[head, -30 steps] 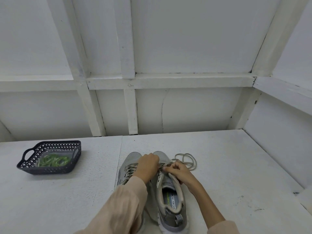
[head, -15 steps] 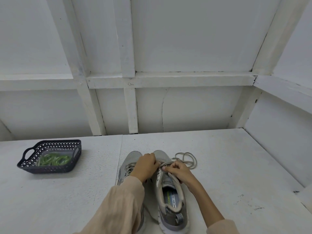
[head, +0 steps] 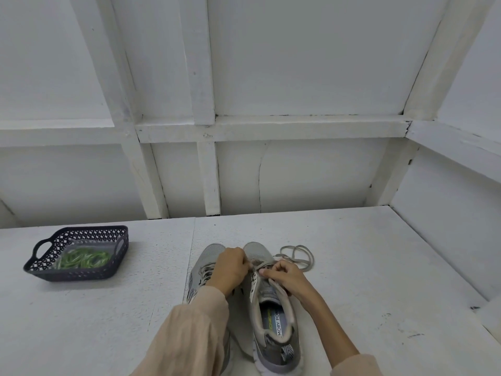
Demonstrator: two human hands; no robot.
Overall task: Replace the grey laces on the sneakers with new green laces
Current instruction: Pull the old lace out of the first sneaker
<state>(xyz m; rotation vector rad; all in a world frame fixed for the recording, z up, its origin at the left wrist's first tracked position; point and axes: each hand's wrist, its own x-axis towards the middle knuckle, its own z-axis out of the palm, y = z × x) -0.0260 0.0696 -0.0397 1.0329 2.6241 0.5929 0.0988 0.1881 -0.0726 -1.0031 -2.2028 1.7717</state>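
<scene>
Two grey sneakers stand side by side on the white table, toes pointing away from me. Over the right sneaker (head: 273, 321) my left hand (head: 230, 270) and my right hand (head: 287, 276) meet near the lower eyelets, and each pinches the grey lace (head: 296, 253). A loose length of that lace lies looped on the table just right of the toe. The left sneaker (head: 206, 264) is still laced in grey and is partly hidden by my left arm. Green laces (head: 84, 259) lie in a dark basket (head: 43, 274) at the far left.
The white table (head: 366, 280) runs back to a white panelled wall and is closed by a side wall on the right. The basket sits well left of the sneakers.
Both hands stay on the right sneaker's lace with only small finger movements. The view has dipped very slightly.
</scene>
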